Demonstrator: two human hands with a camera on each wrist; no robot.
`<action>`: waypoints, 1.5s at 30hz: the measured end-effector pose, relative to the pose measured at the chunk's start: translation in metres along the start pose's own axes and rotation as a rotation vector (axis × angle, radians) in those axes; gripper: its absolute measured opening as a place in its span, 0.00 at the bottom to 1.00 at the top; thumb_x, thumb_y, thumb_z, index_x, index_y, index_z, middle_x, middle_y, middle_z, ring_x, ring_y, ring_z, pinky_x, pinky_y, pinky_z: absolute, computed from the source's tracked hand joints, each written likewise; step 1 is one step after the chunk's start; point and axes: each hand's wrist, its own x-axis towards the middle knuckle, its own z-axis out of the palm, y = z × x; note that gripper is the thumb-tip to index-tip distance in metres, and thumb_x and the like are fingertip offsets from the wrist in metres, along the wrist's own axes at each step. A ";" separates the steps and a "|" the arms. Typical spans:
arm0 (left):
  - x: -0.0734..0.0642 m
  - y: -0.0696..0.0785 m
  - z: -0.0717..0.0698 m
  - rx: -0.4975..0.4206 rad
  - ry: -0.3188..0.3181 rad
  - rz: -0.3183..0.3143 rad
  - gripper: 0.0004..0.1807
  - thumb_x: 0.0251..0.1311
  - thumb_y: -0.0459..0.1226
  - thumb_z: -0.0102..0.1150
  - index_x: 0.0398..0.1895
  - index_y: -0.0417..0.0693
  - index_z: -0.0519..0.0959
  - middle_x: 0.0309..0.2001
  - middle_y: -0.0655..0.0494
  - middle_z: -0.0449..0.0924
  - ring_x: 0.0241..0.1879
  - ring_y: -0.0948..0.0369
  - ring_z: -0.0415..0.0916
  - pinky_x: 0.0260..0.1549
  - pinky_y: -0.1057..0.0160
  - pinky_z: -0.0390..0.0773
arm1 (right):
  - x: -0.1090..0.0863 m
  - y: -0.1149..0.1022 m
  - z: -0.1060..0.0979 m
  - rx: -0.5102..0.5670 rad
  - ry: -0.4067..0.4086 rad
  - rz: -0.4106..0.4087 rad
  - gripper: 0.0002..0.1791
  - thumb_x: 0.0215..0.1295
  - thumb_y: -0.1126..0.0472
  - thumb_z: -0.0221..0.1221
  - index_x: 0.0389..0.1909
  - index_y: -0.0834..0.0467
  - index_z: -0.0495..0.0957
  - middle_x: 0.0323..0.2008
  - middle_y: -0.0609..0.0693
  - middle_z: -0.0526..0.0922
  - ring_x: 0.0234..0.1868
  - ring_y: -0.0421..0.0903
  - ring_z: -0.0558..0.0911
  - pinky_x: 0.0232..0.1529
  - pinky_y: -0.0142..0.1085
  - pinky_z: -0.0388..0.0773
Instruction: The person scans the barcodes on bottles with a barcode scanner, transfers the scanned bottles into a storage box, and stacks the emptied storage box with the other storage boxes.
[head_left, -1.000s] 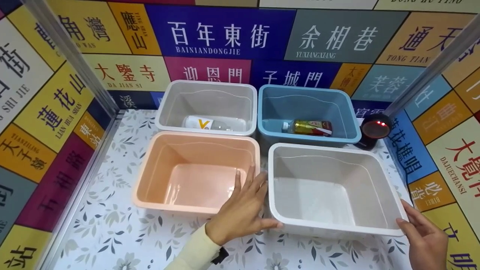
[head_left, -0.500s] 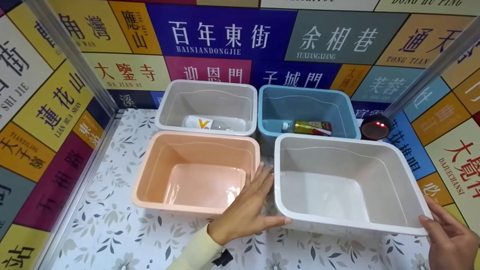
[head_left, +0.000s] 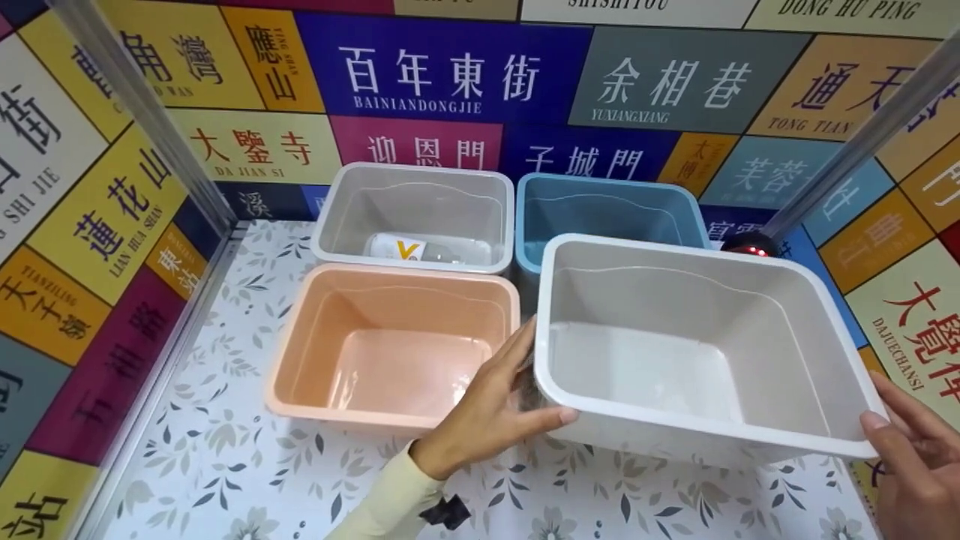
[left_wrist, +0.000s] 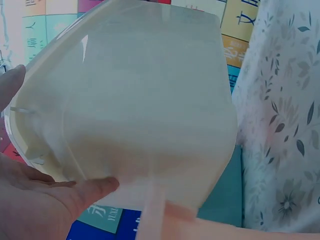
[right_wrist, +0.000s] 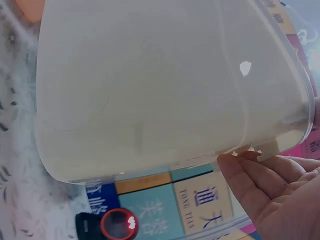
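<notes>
A light grey plastic storage bin (head_left: 697, 427) is held up off the table by both hands, its opening facing me. My left hand (head_left: 487, 409) supports its left end, with the thumb near the rim's front corner and the fingers along the outer wall. My right hand (head_left: 919, 457) grips the rim at the right end. Both wrist views show the bin's outer side close up, with the left hand (left_wrist: 50, 200) and right hand (right_wrist: 275, 190) at its rim. The bin's inside shows nothing in it.
A peach bin (head_left: 394, 424) stands just left. Behind it, another grey bin (head_left: 412, 266) contains a white-labelled bottle (head_left: 405, 247). The raised bin partly covers a blue bin (head_left: 607, 187) and a black device (head_left: 750, 244) with red lights. Printed walls enclose the flowered tabletop (head_left: 225, 465).
The held grey bin has risen towards me and shifted right, both hands moving with it. It now hides the bottle in the blue bin and most of the black device.
</notes>
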 end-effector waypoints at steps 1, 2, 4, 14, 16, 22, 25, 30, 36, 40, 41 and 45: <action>0.000 0.002 -0.002 -0.030 0.004 -0.007 0.62 0.64 0.39 0.82 0.92 0.54 0.49 0.88 0.57 0.53 0.79 0.57 0.66 0.76 0.51 0.70 | 0.001 -0.002 -0.001 0.029 -0.027 -0.016 0.28 0.80 0.73 0.59 0.77 0.61 0.75 0.70 0.47 0.84 0.64 0.36 0.85 0.52 0.20 0.80; 0.000 0.003 -0.004 -0.047 0.010 -0.014 0.62 0.63 0.39 0.82 0.92 0.55 0.49 0.88 0.57 0.54 0.78 0.57 0.68 0.74 0.50 0.71 | 0.001 -0.003 -0.002 0.043 -0.056 -0.037 0.29 0.79 0.74 0.59 0.78 0.61 0.74 0.69 0.46 0.84 0.62 0.34 0.86 0.53 0.20 0.80; 0.000 0.008 -0.009 -0.065 0.023 -0.022 0.62 0.62 0.38 0.82 0.92 0.55 0.49 0.87 0.57 0.56 0.77 0.56 0.71 0.72 0.50 0.74 | 0.003 -0.005 -0.006 0.067 -0.133 -0.070 0.31 0.77 0.76 0.58 0.79 0.62 0.72 0.70 0.45 0.83 0.61 0.33 0.85 0.54 0.20 0.80; -0.001 0.034 -0.024 -0.085 0.064 -0.029 0.64 0.61 0.37 0.82 0.93 0.55 0.48 0.83 0.53 0.65 0.73 0.51 0.75 0.68 0.53 0.78 | 0.013 -0.013 -0.021 -0.075 -0.365 -0.149 0.44 0.72 0.79 0.60 0.87 0.54 0.62 0.81 0.49 0.70 0.69 0.33 0.80 0.56 0.19 0.76; -0.001 0.039 -0.026 -0.073 0.070 -0.030 0.63 0.61 0.38 0.83 0.93 0.55 0.49 0.82 0.55 0.67 0.72 0.53 0.76 0.68 0.53 0.79 | 0.015 -0.016 -0.023 -0.073 -0.401 -0.180 0.45 0.72 0.79 0.59 0.88 0.55 0.60 0.81 0.48 0.71 0.67 0.32 0.81 0.56 0.19 0.77; 0.006 0.051 -0.030 -0.055 0.074 -0.009 0.63 0.61 0.40 0.83 0.92 0.52 0.49 0.80 0.52 0.70 0.71 0.52 0.77 0.65 0.53 0.81 | 0.021 -0.024 -0.023 -0.026 -0.388 -0.237 0.45 0.70 0.80 0.60 0.87 0.60 0.61 0.75 0.44 0.79 0.64 0.33 0.83 0.58 0.18 0.76; 0.009 0.057 -0.033 -0.036 0.069 0.005 0.63 0.62 0.42 0.83 0.92 0.53 0.49 0.80 0.53 0.69 0.72 0.53 0.76 0.66 0.53 0.81 | 0.024 -0.028 -0.020 -0.055 -0.358 -0.252 0.45 0.68 0.79 0.60 0.86 0.59 0.62 0.75 0.45 0.79 0.63 0.34 0.84 0.57 0.19 0.76; 0.010 0.065 -0.039 0.009 0.070 0.005 0.63 0.63 0.42 0.82 0.93 0.55 0.48 0.82 0.56 0.66 0.74 0.55 0.74 0.68 0.51 0.79 | 0.026 -0.038 -0.013 -0.078 -0.338 -0.262 0.45 0.67 0.77 0.60 0.85 0.59 0.64 0.75 0.46 0.79 0.63 0.36 0.85 0.57 0.21 0.77; 0.006 0.072 -0.047 0.037 0.091 -0.008 0.63 0.63 0.41 0.81 0.93 0.55 0.47 0.82 0.55 0.67 0.72 0.55 0.77 0.68 0.54 0.79 | 0.024 -0.046 -0.002 -0.052 -0.359 -0.308 0.43 0.68 0.79 0.60 0.84 0.62 0.65 0.76 0.52 0.78 0.67 0.37 0.83 0.62 0.23 0.76; 0.002 0.076 -0.054 0.033 0.108 -0.023 0.62 0.63 0.40 0.81 0.92 0.55 0.48 0.81 0.52 0.68 0.70 0.52 0.78 0.67 0.54 0.80 | 0.020 -0.056 0.012 0.077 -0.359 -0.260 0.43 0.66 0.82 0.61 0.82 0.63 0.68 0.76 0.55 0.78 0.68 0.40 0.83 0.63 0.27 0.76; 0.001 0.077 -0.055 0.024 0.111 -0.027 0.62 0.63 0.40 0.81 0.92 0.55 0.48 0.81 0.51 0.68 0.70 0.51 0.79 0.66 0.53 0.81 | 0.018 -0.060 0.016 0.116 -0.360 -0.243 0.42 0.66 0.82 0.61 0.82 0.63 0.68 0.76 0.56 0.78 0.68 0.41 0.83 0.63 0.28 0.77; -0.003 0.080 -0.064 0.001 0.120 -0.044 0.62 0.63 0.38 0.81 0.92 0.56 0.49 0.79 0.47 0.70 0.67 0.46 0.81 0.61 0.51 0.85 | 0.010 -0.070 0.029 0.234 -0.414 -0.243 0.40 0.69 0.85 0.59 0.82 0.66 0.66 0.75 0.57 0.79 0.67 0.44 0.85 0.62 0.29 0.79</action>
